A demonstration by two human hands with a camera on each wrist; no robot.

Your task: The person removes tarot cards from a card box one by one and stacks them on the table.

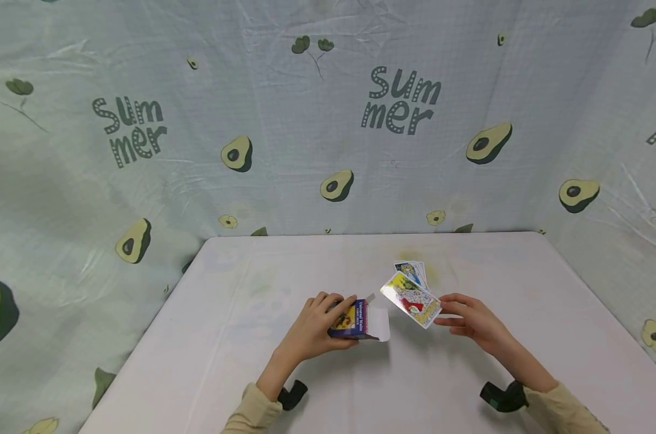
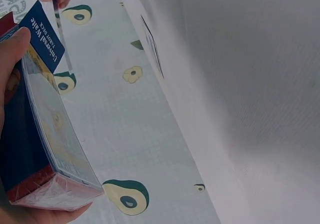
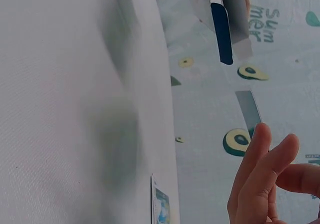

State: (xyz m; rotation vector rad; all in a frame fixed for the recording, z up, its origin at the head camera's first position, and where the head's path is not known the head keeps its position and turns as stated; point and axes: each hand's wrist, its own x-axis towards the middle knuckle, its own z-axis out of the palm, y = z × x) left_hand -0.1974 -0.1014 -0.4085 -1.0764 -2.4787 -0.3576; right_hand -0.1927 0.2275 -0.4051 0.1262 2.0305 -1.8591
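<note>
My left hand [image 1: 313, 330] grips a blue tarot card box [image 1: 359, 318], its thumb and fingers on opposite sides. The box's end flap [image 2: 42, 37] stands open, printed "Universal Waite Tarot Deck". Toward the right, the box's opening faces my right hand [image 1: 476, 324], which pinches a tarot card [image 1: 409, 298] at one corner above the table. Its picture is yellow, red and white. Whether more than one card is in that hold, I cannot tell. Behind it, a few overlapping tarot cards [image 1: 408, 269] lie face up, partly hidden by the held card.
Both hands work over a white-covered table [image 1: 263, 283]. A pale curtain [image 1: 284, 108] with avocados and the word "summer" hangs behind and beside it. Dark wrist cameras [image 1: 504, 396] sit on both wrists, close above the tabletop.
</note>
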